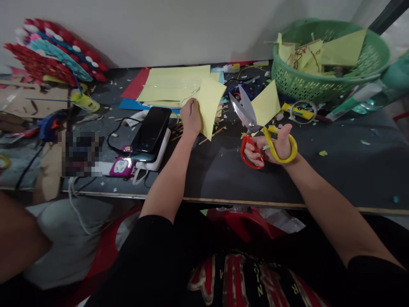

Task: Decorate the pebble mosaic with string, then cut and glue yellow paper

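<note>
Plainly, both your hands are full above the dark bench [220,179]. Your left hand [191,116] is closed on a yellow sheet [212,104], its fingers curled into a fist at the sheet's left edge, with the paper fanning out to the right and its lowest corner pointing down toward the bench. Your right hand [281,147] has hold of the scissors [252,127]: the thumb passes through the yellow loop and the fingers wrap the red one. The blades stand spread apart, tips up and away from you, to the right of the sheet and apart from it.

Just behind the blades you have a smaller yellow piece [267,103]. Beyond your left hand lie more yellow sheets [166,85], with a red sheet [136,84] and a blue sheet [130,103] showing at their left. Thin sticks [212,135] lie below the held paper. A black phone [152,131] rests near your left forearm. At the far right, a green basket [306,88] holds more yellow paper, and a yellow tube [298,111] lies just in front of it.
</note>
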{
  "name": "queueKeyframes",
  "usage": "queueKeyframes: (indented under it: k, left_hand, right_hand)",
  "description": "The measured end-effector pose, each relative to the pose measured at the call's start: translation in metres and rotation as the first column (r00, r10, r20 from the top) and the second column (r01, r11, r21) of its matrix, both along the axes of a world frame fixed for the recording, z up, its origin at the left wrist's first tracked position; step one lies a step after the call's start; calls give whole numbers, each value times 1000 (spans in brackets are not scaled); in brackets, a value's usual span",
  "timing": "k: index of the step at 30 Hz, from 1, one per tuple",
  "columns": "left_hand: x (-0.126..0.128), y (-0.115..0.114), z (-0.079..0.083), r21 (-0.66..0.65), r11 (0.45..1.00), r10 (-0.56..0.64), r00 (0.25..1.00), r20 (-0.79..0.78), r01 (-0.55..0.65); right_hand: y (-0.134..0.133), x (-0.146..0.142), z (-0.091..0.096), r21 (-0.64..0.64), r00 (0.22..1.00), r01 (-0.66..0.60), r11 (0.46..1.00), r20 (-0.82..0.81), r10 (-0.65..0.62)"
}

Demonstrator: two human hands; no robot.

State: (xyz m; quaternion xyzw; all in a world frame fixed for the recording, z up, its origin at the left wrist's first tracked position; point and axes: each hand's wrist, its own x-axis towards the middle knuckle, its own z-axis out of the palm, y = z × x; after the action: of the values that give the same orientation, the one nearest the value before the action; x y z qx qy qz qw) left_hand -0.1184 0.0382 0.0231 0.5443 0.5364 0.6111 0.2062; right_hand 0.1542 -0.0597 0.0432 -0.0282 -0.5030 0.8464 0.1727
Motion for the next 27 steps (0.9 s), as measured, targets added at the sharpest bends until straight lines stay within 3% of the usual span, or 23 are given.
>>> queueKeyframes:
  k: [7,12,21,27]
  left_hand:
    - [1,-1,-1,-19,1000,10,997,-79,-12]
    - [1,1,-1,-20,999,24,997,-75,-26]
    - [1,1,-3,-1,1000,-19,997,-81,19]
    - [1,0,-1,-15,1000,-2,996,-90,1]
  right_hand:
    - [-1,8,7,-7,1000,-18,1000,25,18]
    - [-3,6,9,-35,994,-97,995,44,99]
    - [0,11,4,-34,994,-17,999,106,21]
    - [-1,9,7,-71,991,-125,990,42,128]
